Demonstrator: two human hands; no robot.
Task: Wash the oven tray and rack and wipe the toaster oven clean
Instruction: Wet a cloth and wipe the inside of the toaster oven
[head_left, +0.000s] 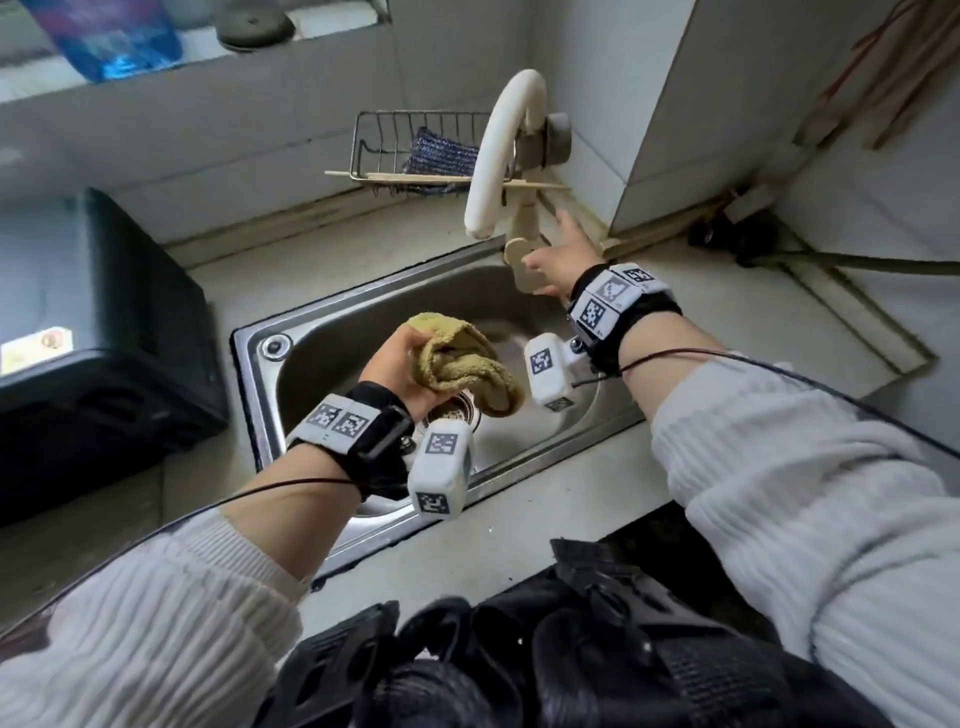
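Left hand (400, 369) gripped a bunched olive-yellow cloth (457, 364) over the sink (322, 332), above the drain. Right hand (563, 257) was spread with fingers relaxed at the base of the cream faucet (498, 161), against its lever; the exact contact was hard to read. Hands were well apart, both wrists strapped with black bands carrying white marker blocks.

Surroundings, big to small:
- Desk (701, 322): pale, stained stone top, with the steel sink set into it at an angle.
- Black toaster oven (98, 353) sat on the desk left of the sink, close to its rim. Tray and rack weren't visible.
- Tiled walls behind; a tiled column stood right of the faucet.
- Window ledge top left held a blue plastic bag (109, 41) and a round grey object, blurred.
- Wire caddy (410, 145) hung on the wall behind the faucet spout, holding a dark blue scrubbing cloth (436, 156), with a chopstick (447, 179) lying across its base.
- Faucet spout arched between the caddy and the sink, partly blocking the caddy.
- Dark clutter and a hose lay in the far right corner.
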